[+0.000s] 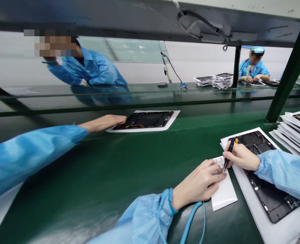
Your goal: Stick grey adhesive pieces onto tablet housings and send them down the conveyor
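Observation:
My left hand rests over a small white label sheet, its fingers bent and pressed onto the upper part. My right hand is closed around black tweezers. Their tips point down at the sheet, beside my left fingertips. Any label between the tips is too small to make out. Under my right forearm lies an opened black tablet housing on white paper, partly hidden by the blue sleeve. A coiled blue cord runs from near my left wrist.
From the left, a co-worker's hand touches another tablet housing on white paper. Stacked housings with paper stand at right, near a green post. A shelf hangs overhead. Two people sit across the bench.

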Demonstrator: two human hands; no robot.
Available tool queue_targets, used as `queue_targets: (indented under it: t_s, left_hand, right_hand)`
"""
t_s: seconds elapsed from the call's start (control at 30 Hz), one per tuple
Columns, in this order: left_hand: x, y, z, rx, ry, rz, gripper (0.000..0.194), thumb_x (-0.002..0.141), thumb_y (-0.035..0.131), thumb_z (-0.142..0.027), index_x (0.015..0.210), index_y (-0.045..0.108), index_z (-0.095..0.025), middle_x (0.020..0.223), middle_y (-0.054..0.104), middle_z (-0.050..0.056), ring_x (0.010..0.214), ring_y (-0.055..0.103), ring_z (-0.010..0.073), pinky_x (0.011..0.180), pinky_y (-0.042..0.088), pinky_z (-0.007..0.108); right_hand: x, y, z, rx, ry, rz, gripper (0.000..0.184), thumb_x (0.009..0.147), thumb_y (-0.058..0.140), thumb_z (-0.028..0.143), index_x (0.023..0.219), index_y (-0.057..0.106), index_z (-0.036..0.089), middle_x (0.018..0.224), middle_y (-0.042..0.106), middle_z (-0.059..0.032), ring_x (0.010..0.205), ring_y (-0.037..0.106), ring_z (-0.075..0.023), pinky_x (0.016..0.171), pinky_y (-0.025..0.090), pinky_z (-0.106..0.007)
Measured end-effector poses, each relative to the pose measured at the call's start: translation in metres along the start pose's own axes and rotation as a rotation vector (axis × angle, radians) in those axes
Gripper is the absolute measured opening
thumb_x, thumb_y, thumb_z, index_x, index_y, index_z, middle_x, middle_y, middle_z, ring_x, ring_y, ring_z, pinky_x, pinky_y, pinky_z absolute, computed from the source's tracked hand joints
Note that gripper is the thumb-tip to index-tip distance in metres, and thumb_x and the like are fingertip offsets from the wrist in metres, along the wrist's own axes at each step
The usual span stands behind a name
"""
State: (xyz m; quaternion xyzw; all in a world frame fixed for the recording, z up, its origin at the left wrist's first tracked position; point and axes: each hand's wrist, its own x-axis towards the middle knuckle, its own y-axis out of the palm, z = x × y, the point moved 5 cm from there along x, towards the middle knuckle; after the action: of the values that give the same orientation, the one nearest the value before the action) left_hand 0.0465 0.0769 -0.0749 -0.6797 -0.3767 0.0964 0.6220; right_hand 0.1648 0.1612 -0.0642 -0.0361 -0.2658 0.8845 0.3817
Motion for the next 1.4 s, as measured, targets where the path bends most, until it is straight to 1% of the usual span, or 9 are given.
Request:
queue_targets:
  t_s: [0.07,0.17,0.47,0.63,0.8,0.97,1.1,1.23,1.4]
  left_hand:
    - [0.0001,0.0002,-0.0002,-0.002,0.002,0.002,0.035,0.086,0.039,-0.008,0.109,0.064,-0.017,0.099,0.063,0.008,0.091,0.053,0.0222,0.083,0.043,0.034]
    - [0.0002,0.0009,0.0002,-0.005,0.005,0.005,0.035,0.086,0.040,-0.008,0.110,0.063,-0.017,0.099,0.063,0.008,0.091,0.053,0.0219,0.083,0.042,0.034]
    - [-0.0003,0.0015,0.0014,0.036,0.013,-0.006,0.035,0.082,0.043,-0.007,0.109,0.065,-0.018,0.093,0.062,0.007,0.083,0.050,0.0204,0.077,0.041,0.033]
    - [0.0007,0.0023,0.0015,0.038,0.017,-0.009,0.035,0.081,0.044,-0.007,0.106,0.066,-0.017,0.095,0.063,0.007,0.084,0.050,0.0208,0.078,0.042,0.033]
    - [0.0027,0.0029,0.0025,0.033,0.021,-0.013,0.035,0.081,0.045,-0.005,0.107,0.066,-0.016,0.096,0.063,0.007,0.085,0.051,0.0205,0.079,0.043,0.033]
    - [0.0031,0.0039,0.0029,0.037,0.018,-0.010,0.037,0.078,0.048,-0.002,0.107,0.066,-0.017,0.097,0.064,0.006,0.085,0.052,0.0195,0.079,0.043,0.032]
    - [0.0033,0.0040,0.0024,0.045,0.017,0.005,0.036,0.078,0.049,-0.003,0.106,0.066,-0.017,0.097,0.064,0.005,0.086,0.053,0.0193,0.080,0.043,0.032]
    - [0.0030,0.0037,0.0023,0.049,0.015,0.007,0.036,0.079,0.048,-0.004,0.107,0.066,-0.018,0.097,0.064,0.005,0.087,0.052,0.0200,0.080,0.043,0.033]
    - [0.0020,0.0033,0.0025,0.035,0.015,-0.001,0.036,0.078,0.047,-0.004,0.105,0.067,-0.018,0.094,0.063,0.006,0.085,0.052,0.0200,0.079,0.044,0.032]
  right_hand:
    - [0.0003,0.0027,-0.0013,-0.010,0.022,-0.033,0.012,0.086,0.046,0.025,0.077,0.040,0.022,0.060,0.062,-0.0016,0.054,0.069,-0.0210,0.050,0.055,-0.028]
    - [0.0005,0.0065,-0.0038,-0.020,0.060,-0.080,0.013,0.085,0.044,0.019,0.075,0.038,0.023,0.057,0.059,0.0005,0.050,0.068,-0.0198,0.047,0.053,-0.026]
    - [0.0048,0.0064,-0.0035,-0.047,0.103,-0.141,0.020,0.083,0.045,0.010,0.068,0.038,0.022,0.051,0.058,0.0029,0.043,0.065,-0.0161,0.039,0.047,-0.019]
    - [0.0046,0.0074,-0.0057,-0.025,0.135,-0.136,0.018,0.083,0.045,0.013,0.069,0.037,0.022,0.049,0.057,0.0045,0.042,0.066,-0.0168,0.035,0.044,-0.017]
    - [0.0038,0.0066,-0.0055,-0.016,0.139,-0.146,0.015,0.082,0.044,0.017,0.070,0.038,0.022,0.050,0.058,0.0042,0.045,0.068,-0.0179,0.037,0.045,-0.017]
    - [0.0049,0.0061,-0.0051,-0.022,0.136,-0.137,0.015,0.080,0.045,0.016,0.068,0.038,0.022,0.049,0.059,0.0035,0.044,0.067,-0.0185,0.035,0.043,-0.017]
    - [0.0046,0.0056,-0.0056,-0.025,0.145,-0.140,0.015,0.080,0.044,0.015,0.068,0.038,0.022,0.048,0.059,0.0035,0.044,0.067,-0.0183,0.036,0.042,-0.016]
    - [0.0037,0.0053,-0.0042,-0.029,0.138,-0.152,0.015,0.080,0.045,0.015,0.068,0.039,0.021,0.049,0.059,0.0038,0.045,0.067,-0.0177,0.038,0.044,-0.017]
    - [0.0033,0.0054,-0.0038,-0.019,0.154,-0.141,0.015,0.081,0.044,0.016,0.068,0.038,0.022,0.051,0.059,0.0035,0.044,0.067,-0.0178,0.034,0.043,-0.017]
